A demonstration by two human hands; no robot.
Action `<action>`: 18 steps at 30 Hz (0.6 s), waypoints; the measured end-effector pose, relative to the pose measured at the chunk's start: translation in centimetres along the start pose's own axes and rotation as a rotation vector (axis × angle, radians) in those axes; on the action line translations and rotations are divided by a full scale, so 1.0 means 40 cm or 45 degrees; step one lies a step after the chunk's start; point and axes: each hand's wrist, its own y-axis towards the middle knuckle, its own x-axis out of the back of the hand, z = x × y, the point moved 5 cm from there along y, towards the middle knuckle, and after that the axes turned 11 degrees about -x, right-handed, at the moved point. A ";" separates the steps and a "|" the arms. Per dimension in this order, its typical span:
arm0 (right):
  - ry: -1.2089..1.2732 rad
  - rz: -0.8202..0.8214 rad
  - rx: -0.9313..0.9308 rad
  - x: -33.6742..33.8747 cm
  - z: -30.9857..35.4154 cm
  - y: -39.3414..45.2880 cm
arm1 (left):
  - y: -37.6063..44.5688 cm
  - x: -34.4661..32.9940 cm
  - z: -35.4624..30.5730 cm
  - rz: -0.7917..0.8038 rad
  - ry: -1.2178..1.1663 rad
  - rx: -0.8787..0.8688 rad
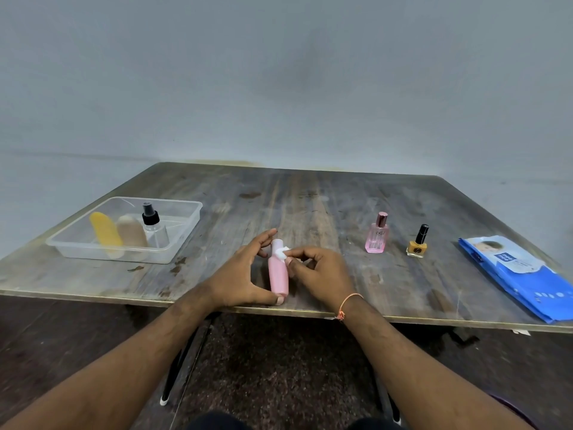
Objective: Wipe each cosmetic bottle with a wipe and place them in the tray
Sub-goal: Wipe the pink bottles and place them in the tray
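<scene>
1. Nearest, at the near edge of the desk (310, 212), the left hand (242, 274) holds the pink bottle (278, 276) lengthwise, thumb under its near base and fingers curled round behind its far cap end. So this grip is closed on the bottle.
2. Just to the right, the right hand (319, 271) pinches a small white wipe (282, 252) between thumb and fingertips and presses it against the bottle's neck, below the cap. That grip is closed on the wipe.
3. By its look the pink bottle is smooth, stiff plastic, probably light. A damp wipe may leave it slippery, so holding it end to end, as now, or round the body seems surest.
4. Farther and to the right stand a pink glass perfume bottle (377, 234) and a yellow nail polish bottle (417, 243), near each other and upright. Both look like glass: heavier for their size and breakable. Take each by the body, not the cap.
5. At the far right lies one blue pack of wipes (521, 274), flat on the desk.
6. Far left sits one clear tray (186, 221) holding three bottles: a yellow one (105, 232), a beige one (131, 232) and a clear spray bottle (153, 228) with a black top.
7. Count: six bottles in all, three in the tray, one in hand, two waiting.
</scene>
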 end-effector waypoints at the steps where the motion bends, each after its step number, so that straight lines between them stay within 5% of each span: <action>1: -0.006 0.009 0.004 0.001 0.003 -0.003 | -0.001 0.000 0.000 -0.002 0.002 0.000; 7: -0.034 0.296 0.035 -0.015 0.016 -0.032 | -0.001 0.003 0.001 -0.072 0.036 0.000; 18: 0.172 0.050 -0.087 -0.005 -0.016 0.018 | -0.006 0.005 -0.011 -0.066 0.101 -0.020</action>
